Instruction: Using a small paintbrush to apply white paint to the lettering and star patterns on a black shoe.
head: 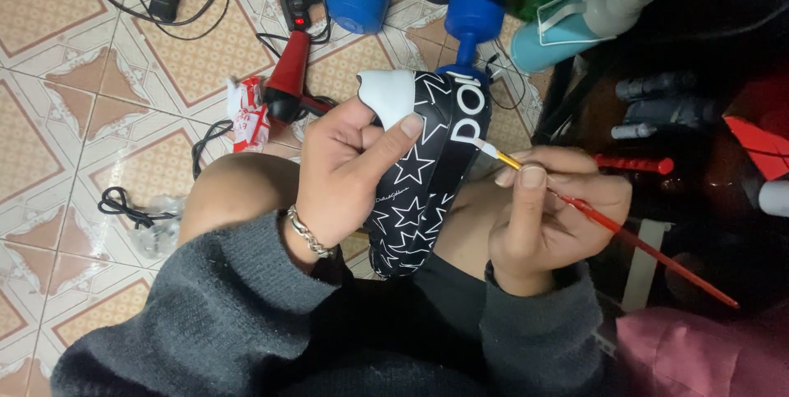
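Now shoe [427, 175] in left hand [345, 175], paintbrush [608, 224] in right hand [551, 216].

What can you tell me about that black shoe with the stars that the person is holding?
The shoe is black with white outlined stars and large white lettering along its side, and has a white toe cap. It looks like canvas or painted fabric. It is held toe away from the person, above the lap. The left hand grips it, thumb lying across its side. The right hand holds a red-handled paintbrush whose white tip touches the shoe's edge by the lettering.
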